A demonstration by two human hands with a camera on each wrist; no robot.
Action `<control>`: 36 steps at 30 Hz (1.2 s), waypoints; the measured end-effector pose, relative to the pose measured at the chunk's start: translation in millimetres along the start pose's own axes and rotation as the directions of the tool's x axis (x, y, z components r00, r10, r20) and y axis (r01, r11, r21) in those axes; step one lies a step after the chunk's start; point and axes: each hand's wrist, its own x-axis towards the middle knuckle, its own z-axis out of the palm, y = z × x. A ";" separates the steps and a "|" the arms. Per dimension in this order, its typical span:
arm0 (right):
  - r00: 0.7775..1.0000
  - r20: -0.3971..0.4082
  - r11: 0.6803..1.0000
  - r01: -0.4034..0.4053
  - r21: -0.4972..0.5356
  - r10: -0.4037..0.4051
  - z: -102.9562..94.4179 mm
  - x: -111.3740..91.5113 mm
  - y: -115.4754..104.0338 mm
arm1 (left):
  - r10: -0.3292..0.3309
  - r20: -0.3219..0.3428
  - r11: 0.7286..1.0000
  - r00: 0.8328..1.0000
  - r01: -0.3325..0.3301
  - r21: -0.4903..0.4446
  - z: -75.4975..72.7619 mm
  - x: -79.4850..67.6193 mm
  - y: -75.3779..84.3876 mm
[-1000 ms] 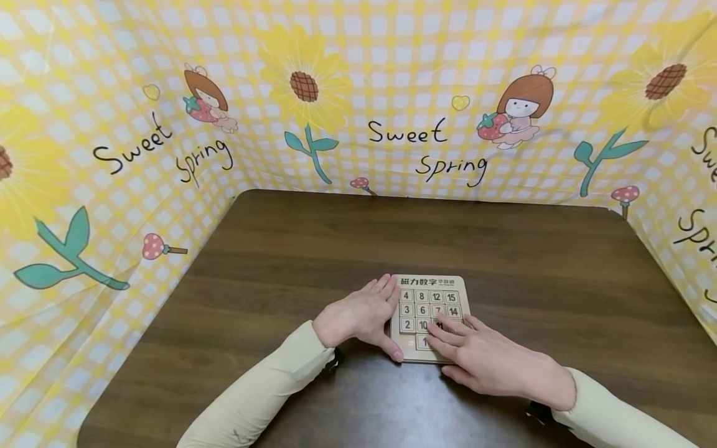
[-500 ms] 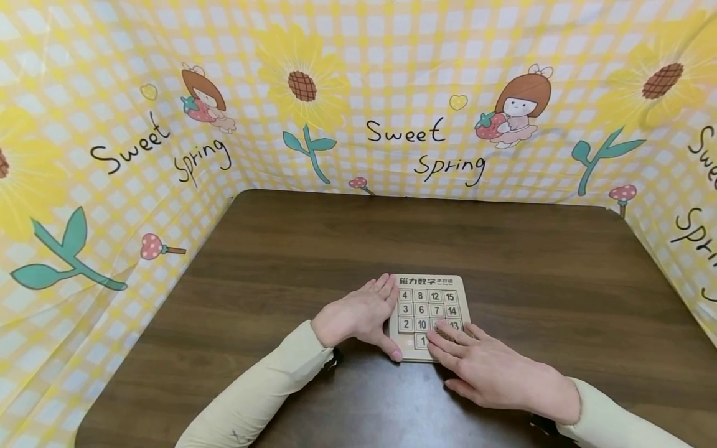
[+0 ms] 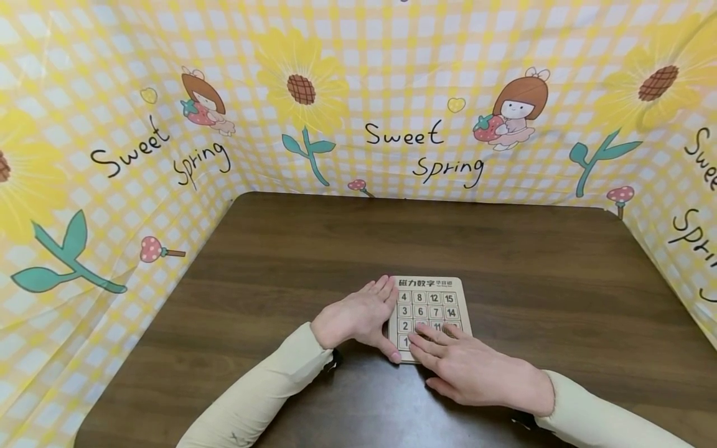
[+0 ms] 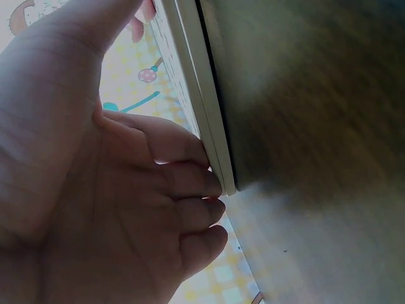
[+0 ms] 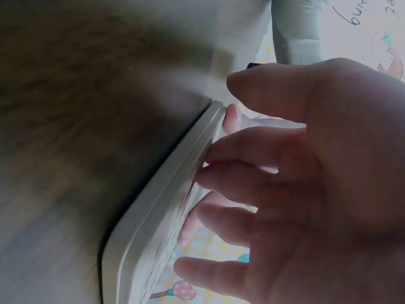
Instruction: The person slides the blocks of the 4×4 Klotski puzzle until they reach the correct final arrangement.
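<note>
A flat wooden number-slide puzzle lies on the table, its numbered tiles in rows under a printed heading. My left hand braces its left edge, straight fingers along the upper side and thumb at the lower left corner. In the left wrist view, the fingers touch the board's side. My right hand reaches over the lower right part, fingers extended and fingertips on the bottom rows. Tile 1 sits in the bottom left corner, beside those fingertips. Several lower tiles are hidden under the right hand.
The dark wooden table has rounded corners. A yellow checked cloth printed with flowers and figures hangs around its back and sides. Light sleeves cover both forearms.
My right hand first drew back slightly, then moved left across the bottom row. Tile 1 has slid left into the corner under tile 2. The left hand keeps its place.
</note>
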 end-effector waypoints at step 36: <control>0.999 0.007 0.996 -0.049 0.069 0.049 -1.0 -21.9 7.8 | -0.003 0.002 1.000 1.000 0.003 -0.003 0.6 -0.3 -0.6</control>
